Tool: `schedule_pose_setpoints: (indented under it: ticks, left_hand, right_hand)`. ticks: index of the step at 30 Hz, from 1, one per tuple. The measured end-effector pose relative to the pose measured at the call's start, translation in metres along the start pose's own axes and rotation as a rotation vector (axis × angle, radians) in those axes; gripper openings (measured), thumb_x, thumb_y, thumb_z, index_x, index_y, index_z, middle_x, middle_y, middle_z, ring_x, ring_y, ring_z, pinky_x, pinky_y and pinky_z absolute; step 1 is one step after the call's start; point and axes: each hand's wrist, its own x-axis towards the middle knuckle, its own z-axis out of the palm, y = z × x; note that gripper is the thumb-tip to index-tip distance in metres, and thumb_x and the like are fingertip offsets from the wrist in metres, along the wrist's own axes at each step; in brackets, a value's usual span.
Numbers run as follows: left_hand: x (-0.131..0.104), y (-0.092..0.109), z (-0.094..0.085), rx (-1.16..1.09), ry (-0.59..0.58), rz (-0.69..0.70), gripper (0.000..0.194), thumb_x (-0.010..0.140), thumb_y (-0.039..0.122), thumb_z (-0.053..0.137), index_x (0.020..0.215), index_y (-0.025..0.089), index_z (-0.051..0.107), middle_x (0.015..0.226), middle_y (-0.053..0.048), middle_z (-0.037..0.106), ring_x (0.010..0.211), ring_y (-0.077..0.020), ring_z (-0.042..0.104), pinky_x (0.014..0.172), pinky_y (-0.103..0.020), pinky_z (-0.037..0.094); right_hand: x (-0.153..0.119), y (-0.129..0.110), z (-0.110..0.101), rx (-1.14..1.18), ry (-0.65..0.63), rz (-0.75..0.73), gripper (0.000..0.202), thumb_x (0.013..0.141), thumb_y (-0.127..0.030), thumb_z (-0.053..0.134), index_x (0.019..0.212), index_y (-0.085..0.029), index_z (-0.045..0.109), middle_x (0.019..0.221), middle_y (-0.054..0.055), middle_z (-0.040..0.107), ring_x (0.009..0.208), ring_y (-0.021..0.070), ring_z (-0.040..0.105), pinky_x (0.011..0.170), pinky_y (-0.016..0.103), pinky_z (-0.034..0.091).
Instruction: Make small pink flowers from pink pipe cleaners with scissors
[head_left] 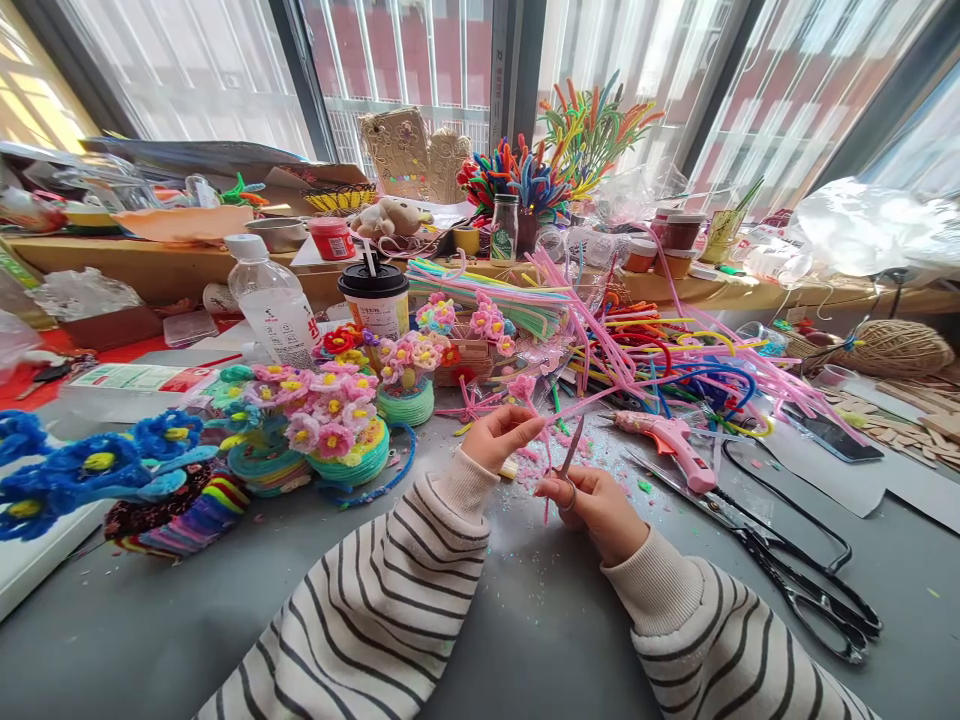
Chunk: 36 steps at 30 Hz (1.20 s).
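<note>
My left hand (501,437) pinches a pink pipe cleaner piece (523,388) between thumb and fingers, near the middle of the grey table. Just to its right and slightly lower, my right hand (592,505) is closed on small scissors (573,447), whose blades point up. A pink strand hangs down between the two hands, beside the right fingertips. Pink pipe cleaners (600,350) lie in a pile behind the hands. Pink and white fuzzy flowers (330,410) stand in a turquoise pot to the left.
A pink glue gun (675,445) and large black scissors (817,600) lie on the right. Blue flowers (97,462), a plastic bottle (274,310) and a lidded cup (375,305) stand left. Twine (900,348) and a phone (840,437) are at far right.
</note>
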Motion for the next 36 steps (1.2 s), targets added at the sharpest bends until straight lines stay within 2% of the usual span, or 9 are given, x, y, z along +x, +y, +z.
schedule_pose_setpoints:
  ticks: [3,5,10,14,18,20,23,27,36]
  left_hand:
    - [0.001,0.0,0.001,-0.153,-0.061,-0.085,0.026,0.047,0.03,0.066,0.065,0.014,0.058,0.064,0.0,0.058,0.057,-0.0079,0.051,0.054,-0.021,0.037]
    - [0.001,0.001,0.001,-0.218,-0.069,-0.112,0.026,0.043,0.028,0.068,0.063,0.014,0.059,0.061,0.001,0.059,0.056,-0.0074,0.052,0.056,-0.021,0.038]
    - [0.001,0.0,0.001,-0.228,-0.055,-0.111,0.023,0.042,0.025,0.069,0.058,0.013,0.057,0.051,0.003,0.056,0.051,-0.006,0.05,0.056,-0.021,0.037]
    - [0.003,-0.001,-0.001,-0.13,0.015,0.006,0.02,0.046,0.026,0.067,0.057,0.013,0.057,0.051,0.004,0.054,0.05,-0.0044,0.047,0.054,-0.019,0.036]
    - [0.0,0.003,-0.001,-0.009,0.151,0.09,0.017,0.048,0.025,0.065,0.054,0.012,0.055,0.051,0.003,0.053,0.051,-0.0052,0.045,0.054,-0.019,0.036]
    - [-0.002,0.005,0.0,0.04,0.205,0.107,0.017,0.048,0.025,0.065,0.053,0.013,0.054,0.05,0.003,0.052,0.051,-0.0057,0.045,0.053,-0.02,0.035]
    - [-0.003,0.007,0.001,0.084,0.24,0.123,0.017,0.048,0.025,0.064,0.053,0.013,0.053,0.05,0.003,0.051,0.049,-0.006,0.044,0.052,-0.02,0.035]
    - [-0.004,0.008,0.002,0.079,0.238,0.129,0.018,0.048,0.025,0.064,0.055,0.013,0.052,0.051,0.003,0.051,0.051,-0.0063,0.044,0.053,-0.02,0.035]
    - [-0.004,0.009,0.004,0.051,0.263,0.151,0.02,0.047,0.026,0.064,0.055,0.013,0.052,0.052,0.004,0.051,0.051,-0.0057,0.044,0.054,-0.02,0.035]
  right_hand:
    - [0.0,0.003,-0.002,0.152,-0.058,0.097,0.026,0.062,-0.038,0.057,0.063,-0.012,0.056,0.036,-0.01,0.018,0.032,0.0012,0.013,0.034,0.019,0.006]
    - [0.0,0.003,-0.002,0.196,-0.089,0.118,0.026,0.062,-0.038,0.057,0.062,-0.011,0.056,0.036,-0.011,0.017,0.031,0.0008,0.012,0.033,0.019,0.006]
    - [0.0,0.003,0.0,0.16,-0.121,0.122,0.029,0.061,-0.04,0.057,0.063,-0.011,0.056,0.037,-0.011,0.018,0.031,0.001,0.012,0.033,0.019,0.006]
    - [0.001,0.004,-0.001,0.033,-0.008,0.067,0.033,0.063,-0.046,0.052,0.065,-0.012,0.055,0.036,-0.01,0.017,0.032,0.0023,0.013,0.033,0.019,0.008]
    - [0.001,0.002,-0.004,-0.254,0.215,-0.114,0.035,0.067,-0.047,0.046,0.058,-0.014,0.052,0.039,-0.008,0.024,0.036,0.0046,0.021,0.036,0.019,0.017]
    - [0.0,0.001,-0.004,-0.422,0.26,-0.199,0.036,0.069,-0.046,0.044,0.051,-0.015,0.048,0.041,-0.005,0.03,0.039,0.006,0.027,0.039,0.02,0.023]
    - [-0.003,-0.001,-0.001,-0.59,0.217,-0.268,0.039,0.071,-0.045,0.039,0.047,-0.016,0.045,0.043,-0.003,0.036,0.042,0.0073,0.031,0.042,0.02,0.025]
    - [-0.006,-0.001,0.002,-0.699,0.104,-0.265,0.041,0.073,-0.048,0.034,0.053,-0.015,0.047,0.046,-0.002,0.039,0.042,0.0074,0.031,0.041,0.02,0.025]
    - [-0.006,0.002,0.0,-0.844,-0.043,-0.246,0.041,0.068,-0.051,0.042,0.049,-0.014,0.044,0.042,-0.005,0.032,0.041,0.0061,0.029,0.04,0.019,0.021]
